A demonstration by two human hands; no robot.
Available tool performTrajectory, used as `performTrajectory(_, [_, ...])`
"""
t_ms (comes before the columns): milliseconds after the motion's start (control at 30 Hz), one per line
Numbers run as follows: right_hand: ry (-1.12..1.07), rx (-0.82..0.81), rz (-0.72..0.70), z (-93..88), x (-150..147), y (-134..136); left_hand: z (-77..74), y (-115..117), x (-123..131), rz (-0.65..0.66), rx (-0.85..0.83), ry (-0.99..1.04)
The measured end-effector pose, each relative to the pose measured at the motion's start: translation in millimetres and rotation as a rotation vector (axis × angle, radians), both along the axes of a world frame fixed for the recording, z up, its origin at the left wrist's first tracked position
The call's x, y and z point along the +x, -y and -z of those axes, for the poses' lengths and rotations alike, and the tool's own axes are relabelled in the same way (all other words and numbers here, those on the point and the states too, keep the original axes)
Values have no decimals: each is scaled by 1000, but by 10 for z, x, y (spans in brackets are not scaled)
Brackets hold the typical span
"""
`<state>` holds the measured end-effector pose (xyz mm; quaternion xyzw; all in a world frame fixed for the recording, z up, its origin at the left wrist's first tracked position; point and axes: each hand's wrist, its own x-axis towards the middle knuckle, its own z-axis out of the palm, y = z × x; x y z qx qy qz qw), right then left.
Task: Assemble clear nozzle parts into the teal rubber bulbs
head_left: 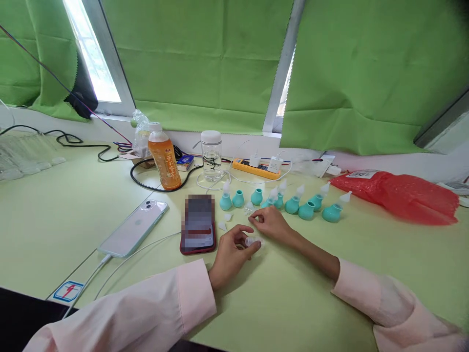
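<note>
My left hand [231,254] is closed round a small clear plastic cylinder [253,241], held between thumb and fingers just above the table. Close beyond it, my right hand [273,225] has its thumb and forefinger pinched together; whatever may be between them is too small to make out. Small translucent pieces [249,208] lie by its fingertips. White cone-shaped tips [223,226] rest nearer the phone. Behind my hands stand several teal squeeze bulbs: an open-necked one [257,197] has no tip, while another bulb [332,213] at the right carries a translucent pointed nozzle [346,196].
A red-cased phone [198,247] lies left of my hands, and a second phone [134,230] is plugged into a white cable. Further back are an orange drink bottle [164,164], a clear water bottle [211,156], a yellow power strip [252,169] and a red plastic bag [403,195].
</note>
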<state>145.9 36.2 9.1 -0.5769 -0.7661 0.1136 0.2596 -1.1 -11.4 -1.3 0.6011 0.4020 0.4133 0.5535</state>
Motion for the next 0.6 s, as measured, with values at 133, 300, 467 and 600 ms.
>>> performTrajectory(133, [-142,-84,-63,-87,132,261,21,-17,5,16,-56,56])
performTrajectory(300, [-477,-219,-100,-62,199,545,31,-17,15,48,-87,91])
performTrajectory(467, [-518,-202,-118,-18,165,586,2,-8,7,69,-48,75])
performTrajectory(600, [-501,-139,-152,-10,145,599,-5,-18,-2,45,-53,75])
